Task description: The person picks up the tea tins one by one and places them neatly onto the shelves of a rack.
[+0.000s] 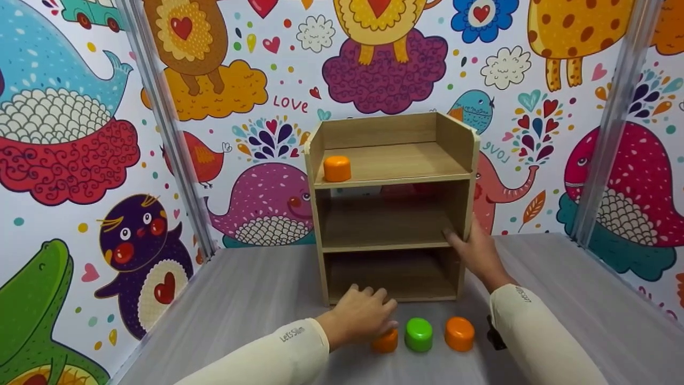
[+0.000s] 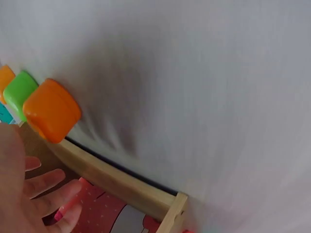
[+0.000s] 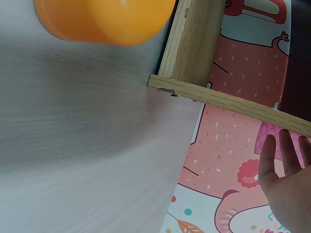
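A small wooden shelf unit [image 1: 390, 247] with three levels stands upright on the table. My right hand [image 1: 478, 254] grips its right side panel, thumb at the inner front edge and fingers along the outside; those fingers show at the panel in the right wrist view. My left hand [image 1: 360, 314] hovers before the bottom level with its fingers spread and loosely bent, holding nothing. Beside it is an orange rounded plastic block [image 1: 386, 341], partly hidden by the hand in the head view. A green block [image 1: 419, 335] and another orange block [image 1: 459, 334] stand to its right.
One more orange block [image 1: 337, 169] sits at the left front of the shelf's top level. A grey table [image 1: 256, 289] lies beneath everything. Cartoon-printed wall panels [image 1: 278, 69] with metal corner posts [image 1: 171, 133] enclose the back and sides.
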A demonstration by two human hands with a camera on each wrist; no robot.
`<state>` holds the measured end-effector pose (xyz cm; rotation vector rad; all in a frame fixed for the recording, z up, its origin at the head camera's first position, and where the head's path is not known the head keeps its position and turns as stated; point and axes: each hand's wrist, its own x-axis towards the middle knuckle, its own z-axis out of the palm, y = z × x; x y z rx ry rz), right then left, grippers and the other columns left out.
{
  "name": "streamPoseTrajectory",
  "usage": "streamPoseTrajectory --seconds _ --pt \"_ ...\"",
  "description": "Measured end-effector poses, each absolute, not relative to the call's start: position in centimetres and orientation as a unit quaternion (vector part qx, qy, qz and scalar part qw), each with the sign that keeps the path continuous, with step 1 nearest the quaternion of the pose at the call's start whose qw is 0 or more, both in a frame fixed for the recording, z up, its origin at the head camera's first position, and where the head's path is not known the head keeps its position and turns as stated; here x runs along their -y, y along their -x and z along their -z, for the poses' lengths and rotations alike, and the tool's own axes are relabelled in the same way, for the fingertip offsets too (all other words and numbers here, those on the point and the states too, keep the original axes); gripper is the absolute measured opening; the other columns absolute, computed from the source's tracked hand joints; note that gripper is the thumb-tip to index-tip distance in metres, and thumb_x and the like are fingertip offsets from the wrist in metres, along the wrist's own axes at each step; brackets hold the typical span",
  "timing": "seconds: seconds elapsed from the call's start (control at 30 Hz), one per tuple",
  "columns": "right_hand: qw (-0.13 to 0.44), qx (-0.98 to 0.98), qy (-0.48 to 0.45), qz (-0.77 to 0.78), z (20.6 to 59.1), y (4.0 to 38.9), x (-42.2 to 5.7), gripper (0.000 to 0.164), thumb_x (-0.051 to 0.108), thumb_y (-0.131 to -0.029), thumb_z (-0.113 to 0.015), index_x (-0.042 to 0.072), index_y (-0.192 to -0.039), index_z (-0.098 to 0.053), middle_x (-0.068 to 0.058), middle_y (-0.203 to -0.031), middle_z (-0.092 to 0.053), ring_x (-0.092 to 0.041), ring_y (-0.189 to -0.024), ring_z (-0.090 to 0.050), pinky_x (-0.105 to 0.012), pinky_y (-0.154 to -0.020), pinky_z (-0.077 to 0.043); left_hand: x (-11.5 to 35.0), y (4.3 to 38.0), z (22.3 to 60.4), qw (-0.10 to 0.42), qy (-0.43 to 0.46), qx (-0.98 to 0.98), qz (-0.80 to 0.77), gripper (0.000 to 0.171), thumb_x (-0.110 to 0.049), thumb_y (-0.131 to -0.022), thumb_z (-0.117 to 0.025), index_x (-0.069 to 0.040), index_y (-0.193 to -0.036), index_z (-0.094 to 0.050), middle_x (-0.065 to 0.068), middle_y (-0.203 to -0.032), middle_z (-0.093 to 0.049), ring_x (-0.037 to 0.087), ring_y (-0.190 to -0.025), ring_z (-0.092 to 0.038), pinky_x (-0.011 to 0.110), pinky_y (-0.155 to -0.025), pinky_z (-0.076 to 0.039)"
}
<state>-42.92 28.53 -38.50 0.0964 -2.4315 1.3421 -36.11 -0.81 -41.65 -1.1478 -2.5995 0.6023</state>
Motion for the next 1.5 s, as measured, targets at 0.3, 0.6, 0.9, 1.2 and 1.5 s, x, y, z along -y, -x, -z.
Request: streamPoseTrajectory --seconds 0.3,0.6,0.9,1.2,1.5 --pt "0.169 0.857 -0.035 -0.486 38.2 42.7 -28.7 0.088 0.046 -0.100 -0.062 0.022 -0.164 -0.007 -0.019 -0.163 -0.034 -0.048 -0.143 -0.040 -0.068 -0.109 -0.036 0.6 36.1 42.8 0.092 0.400 0.890 -0.198 0.043 -0.059 -0.106 -0.035 -0.030 -0.126 -0.059 -0.003 -0.117 -0.066 0.020 -0.101 -0.068 0.043 -0.089 -0.056" --pt "0.175 0.860 -0.029 -0.479 38.2 42.8 -28.5 0.085 0.041 -0.101 -0.062 0.021 -0.164 -0.009 -0.019 -0.162 -0.036 -0.048 -0.143 -0.041 -0.068 -0.111 -0.035 0.6 36.1 43.3 0.077 0.403 0.893 -0.183 0.045 -0.059 -0.107 -0.032 -0.028 -0.126 -0.059 -0.002 -0.121 -0.068 0.021 -0.106 -0.069 0.045 -0.090 -0.055" --pt "0.186 0.862 -0.030 -0.472 38.2 42.7 -28.3 0.084 0.036 -0.101 -0.063 0.020 -0.163 -0.010 -0.021 -0.160 -0.037 -0.048 -0.142 -0.042 -0.068 -0.112 -0.034 0.8 36.0 44.1 0.064 0.411 0.895 -0.160 0.049 -0.061 -0.106 -0.030 -0.028 -0.125 -0.061 -0.002 -0.112 -0.071 0.022 -0.099 -0.069 0.047 -0.089 -0.055" --pt "0.172 0.855 -0.026 -0.489 38.3 42.7 -28.4 0.087 0.039 -0.100 -0.064 0.023 -0.164 -0.007 -0.019 -0.163 -0.033 -0.048 -0.145 -0.038 -0.068 -0.110 -0.035 0.4 35.6 44.9 0.059 0.405 0.898 -0.162 0.055 -0.068 -0.103 -0.032 -0.030 -0.133 -0.059 -0.002 -0.125 -0.069 0.021 -0.111 -0.068 0.048 -0.095 -0.054" --pt "0.171 0.854 -0.031 -0.490 38.4 42.8 -28.4 0.086 0.040 -0.101 -0.063 0.022 -0.164 -0.007 -0.019 -0.163 -0.033 -0.049 -0.145 -0.038 -0.069 -0.110 -0.034 0.3 35.5 45.3 0.058 0.401 0.901 -0.156 0.061 -0.072 -0.099 -0.037 -0.028 -0.136 -0.058 -0.002 -0.128 -0.068 0.022 -0.112 -0.068 0.053 -0.098 -0.053"
